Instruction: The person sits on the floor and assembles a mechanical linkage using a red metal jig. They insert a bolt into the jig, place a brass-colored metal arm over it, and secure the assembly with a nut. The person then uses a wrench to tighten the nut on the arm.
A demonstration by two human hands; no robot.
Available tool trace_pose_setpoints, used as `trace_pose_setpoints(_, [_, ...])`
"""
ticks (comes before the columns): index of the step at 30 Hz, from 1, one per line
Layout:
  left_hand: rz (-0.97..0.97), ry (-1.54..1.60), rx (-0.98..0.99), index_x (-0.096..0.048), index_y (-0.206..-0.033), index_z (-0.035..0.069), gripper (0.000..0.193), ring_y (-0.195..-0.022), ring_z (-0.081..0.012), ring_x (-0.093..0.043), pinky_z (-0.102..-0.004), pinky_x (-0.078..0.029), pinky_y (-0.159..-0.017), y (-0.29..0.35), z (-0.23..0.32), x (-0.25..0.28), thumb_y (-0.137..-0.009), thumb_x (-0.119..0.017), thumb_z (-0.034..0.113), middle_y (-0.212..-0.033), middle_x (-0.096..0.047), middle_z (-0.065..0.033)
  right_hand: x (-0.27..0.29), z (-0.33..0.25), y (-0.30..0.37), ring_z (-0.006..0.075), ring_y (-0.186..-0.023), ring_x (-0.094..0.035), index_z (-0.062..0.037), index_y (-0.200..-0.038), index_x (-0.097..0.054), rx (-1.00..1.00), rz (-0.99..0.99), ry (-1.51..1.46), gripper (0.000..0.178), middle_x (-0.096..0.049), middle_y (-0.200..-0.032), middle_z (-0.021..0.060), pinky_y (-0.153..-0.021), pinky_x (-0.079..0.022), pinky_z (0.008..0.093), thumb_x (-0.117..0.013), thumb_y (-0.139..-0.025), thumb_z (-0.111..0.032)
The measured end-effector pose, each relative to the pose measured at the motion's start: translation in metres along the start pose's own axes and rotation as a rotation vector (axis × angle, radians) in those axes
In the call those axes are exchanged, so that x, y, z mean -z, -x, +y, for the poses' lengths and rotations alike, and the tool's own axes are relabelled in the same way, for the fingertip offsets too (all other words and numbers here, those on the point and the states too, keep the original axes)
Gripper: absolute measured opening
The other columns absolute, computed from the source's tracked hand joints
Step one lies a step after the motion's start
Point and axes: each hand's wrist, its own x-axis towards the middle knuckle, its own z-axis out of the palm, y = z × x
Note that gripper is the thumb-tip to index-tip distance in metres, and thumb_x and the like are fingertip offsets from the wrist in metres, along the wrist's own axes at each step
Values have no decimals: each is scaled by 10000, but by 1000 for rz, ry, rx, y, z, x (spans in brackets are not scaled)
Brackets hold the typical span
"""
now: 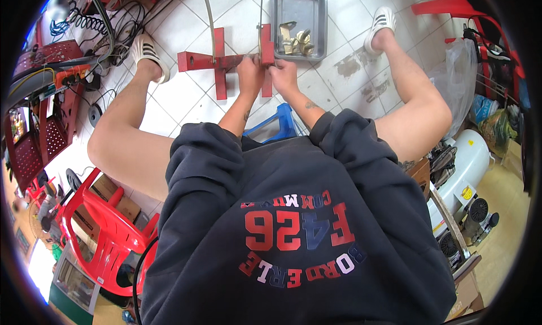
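Both of my hands meet at the right end of a red metal stand on the floor. My left hand, back toward me, has its fingers curled in against the left side of the stand's red upright block. On the block's other side is my right hand, fingers bent and thumb side toward the left hand. What the fingertips pinch is hidden between the hands. Just beyond the right hand sits a grey metal tray holding several brass-coloured curved pieces.
A blue plastic stool is beneath me. To the left are a red perforated metal rack, coiled cables and a red plastic chair. On the right are a white cylindrical tank, a plastic bag and another red chair.
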Motion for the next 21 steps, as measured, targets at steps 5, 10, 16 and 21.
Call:
trace_pose_setpoints(5, [-46, 76, 111, -652, -877, -61, 340, -841, -500, -655, -550, -497, -762, -6, 1, 4, -995, -526, 232, -829, -678, -296, 11, 6, -24, 140, -583, -578, 86, -790, -714, 14, -69, -35, 208, -650, -612, 84, -567, -461, 339, -615, -806, -96])
trace_pose_setpoints(10, [-50, 7, 147, -657, -898, -63, 358, -867, -497, -662, -548, -502, -777, -4, 6, 8, -1001, -512, 248, -847, -684, -302, 8, 4, -19, 154, -638, -613, 69, -863, -729, 58, -59, 27, 215, -691, -693, 103, -631, -489, 328, -645, -817, -124])
trace_pose_setpoints(16, [-78, 99, 355, -662, -907, -75, 435, -890, -508, -659, -573, -480, -829, -9, 6, 9, -1021, -475, 301, -864, -674, -335, 19, 4, -23, 147, -749, -663, 23, -968, -755, -18, -129, 94, 225, -741, -834, 117, -720, -517, 329, -664, -839, -137])
trace_pose_setpoints(21, [268, 165, 518, -624, -911, -72, 430, -863, -486, -658, -534, -498, -811, -25, -3, 25, -1044, -447, 296, -859, -667, -301, 30, -18, -43, 176, -670, -683, 28, -837, -739, 95, 266, 49, 275, -721, -731, 108, -655, -521, 328, -703, -851, -244])
